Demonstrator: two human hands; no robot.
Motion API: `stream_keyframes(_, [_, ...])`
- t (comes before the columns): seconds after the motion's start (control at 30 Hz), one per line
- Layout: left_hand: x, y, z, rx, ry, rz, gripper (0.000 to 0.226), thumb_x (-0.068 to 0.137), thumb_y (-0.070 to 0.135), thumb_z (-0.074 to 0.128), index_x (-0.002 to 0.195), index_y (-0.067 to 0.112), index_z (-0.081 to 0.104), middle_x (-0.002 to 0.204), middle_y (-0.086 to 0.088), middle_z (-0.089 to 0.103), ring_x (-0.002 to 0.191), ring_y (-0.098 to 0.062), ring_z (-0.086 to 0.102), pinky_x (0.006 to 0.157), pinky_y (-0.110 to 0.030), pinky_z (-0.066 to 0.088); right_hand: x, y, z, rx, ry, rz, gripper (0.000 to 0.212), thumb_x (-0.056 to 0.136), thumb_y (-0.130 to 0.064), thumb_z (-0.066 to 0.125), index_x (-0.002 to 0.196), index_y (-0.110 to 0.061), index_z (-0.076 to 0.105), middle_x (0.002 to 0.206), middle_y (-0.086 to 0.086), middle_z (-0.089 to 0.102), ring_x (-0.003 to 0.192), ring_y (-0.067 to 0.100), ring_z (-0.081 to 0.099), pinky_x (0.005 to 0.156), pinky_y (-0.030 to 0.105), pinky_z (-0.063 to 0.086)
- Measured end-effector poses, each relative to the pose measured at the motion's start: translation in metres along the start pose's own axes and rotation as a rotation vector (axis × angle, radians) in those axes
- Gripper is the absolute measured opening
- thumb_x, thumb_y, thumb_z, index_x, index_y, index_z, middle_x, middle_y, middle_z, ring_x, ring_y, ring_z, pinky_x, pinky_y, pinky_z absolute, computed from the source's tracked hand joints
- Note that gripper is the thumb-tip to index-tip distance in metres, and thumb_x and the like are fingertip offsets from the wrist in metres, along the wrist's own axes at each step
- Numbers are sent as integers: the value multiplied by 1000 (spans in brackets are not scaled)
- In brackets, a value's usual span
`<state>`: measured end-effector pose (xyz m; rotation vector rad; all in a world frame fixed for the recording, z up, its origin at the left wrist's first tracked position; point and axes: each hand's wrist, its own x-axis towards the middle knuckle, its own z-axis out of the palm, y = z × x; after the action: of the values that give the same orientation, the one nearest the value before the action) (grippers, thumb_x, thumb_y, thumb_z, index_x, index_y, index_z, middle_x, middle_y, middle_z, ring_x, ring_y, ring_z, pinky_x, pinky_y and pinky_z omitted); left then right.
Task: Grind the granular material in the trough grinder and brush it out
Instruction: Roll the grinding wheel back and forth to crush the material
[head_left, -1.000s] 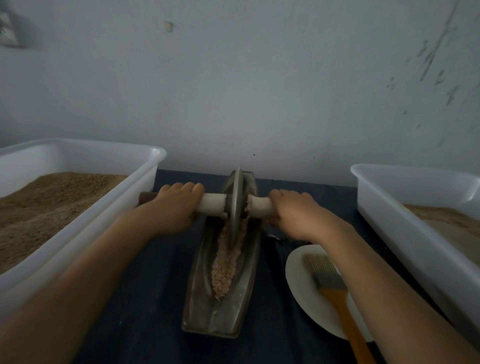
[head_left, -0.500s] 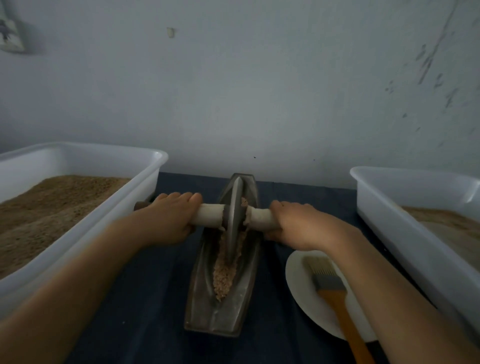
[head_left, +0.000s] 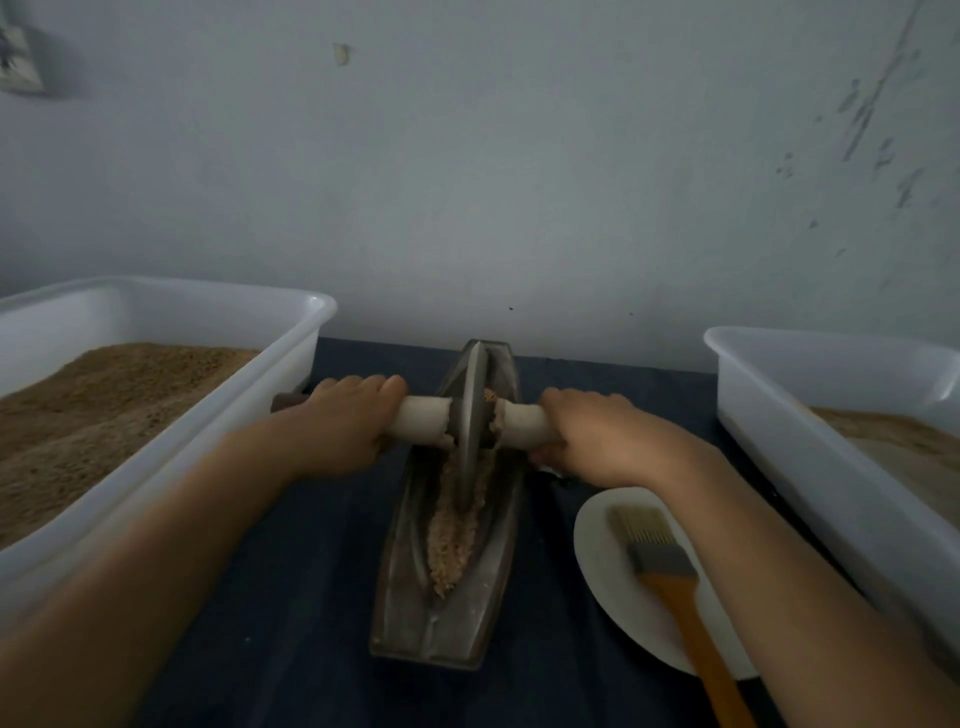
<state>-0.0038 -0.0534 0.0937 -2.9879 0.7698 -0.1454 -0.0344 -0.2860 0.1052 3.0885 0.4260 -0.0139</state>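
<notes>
A boat-shaped metal trough grinder (head_left: 410, 597) lies lengthwise on the dark cloth, in the middle of the table. Pale granular material (head_left: 452, 540) fills its groove. A metal grinding wheel (head_left: 470, 415) stands upright in the groove toward the far end, on a pale cross handle (head_left: 423, 418). My left hand (head_left: 337, 431) grips the handle's left side. My right hand (head_left: 597, 436) grips its right side. A brush (head_left: 670, 577) with an orange handle lies on a white plate (head_left: 608, 561) to the right of the trough.
A white tub (head_left: 156, 306) holding brown granular material stands at the left. Another white tub (head_left: 831, 415) with similar material stands at the right. A grey wall rises just behind the table's far edge.
Both hands have rolled the wheel a short way along the groove, first toward me and then back toward the far end. The brush and plate have not moved.
</notes>
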Motion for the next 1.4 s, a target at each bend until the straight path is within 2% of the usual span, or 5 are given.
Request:
stream_keyframes(0.17, [19, -1, 26, 69, 343, -33, 36, 91, 28, 54, 123, 20, 40, 122, 1, 46, 109, -16, 44, 97, -30, 31, 20, 17, 23, -111, 331, -13, 27, 91, -25, 53, 114, -14, 46, 112, 5, 53, 100, 24, 48, 74, 34, 27])
stream_keyframes(0.37, [17, 2, 25, 98, 382, -12, 36, 90, 31, 54, 122, 21, 41, 119, 2, 48, 106, -16, 47, 95, -30, 34, 18, 19, 26, -81, 357, -19, 30, 93, -33, 51, 115, -14, 45, 113, 4, 52, 101, 24, 48, 75, 33, 27])
stream_keyframes(0.87, [-28, 1, -31, -197, -411, 33, 30, 90, 29, 58, 109, 31, 35, 99, 13, 49, 91, -5, 50, 79, -20, 38, -28, -13, -18, 66, -194, -65, 27, 86, -28, 61, 105, -9, 57, 88, 3, 57, 73, 13, 51, 52, 22, 34])
stream_keyframes(1.17, [22, -4, 21, 78, 296, -41, 31, 91, 34, 53, 117, 20, 41, 119, 1, 49, 108, -18, 48, 93, -32, 34, 17, 11, 22, -123, 353, -2, 23, 90, -29, 54, 107, -15, 46, 106, 3, 56, 97, 25, 52, 70, 33, 24])
stream_keyframes(1.4, [24, -2, 29, 56, 394, -41, 33, 89, 31, 55, 118, 19, 44, 117, 0, 50, 106, -19, 48, 93, -32, 34, 23, 13, 30, -157, 428, 21, 26, 89, -27, 55, 110, -15, 47, 108, 3, 57, 97, 24, 53, 71, 33, 26])
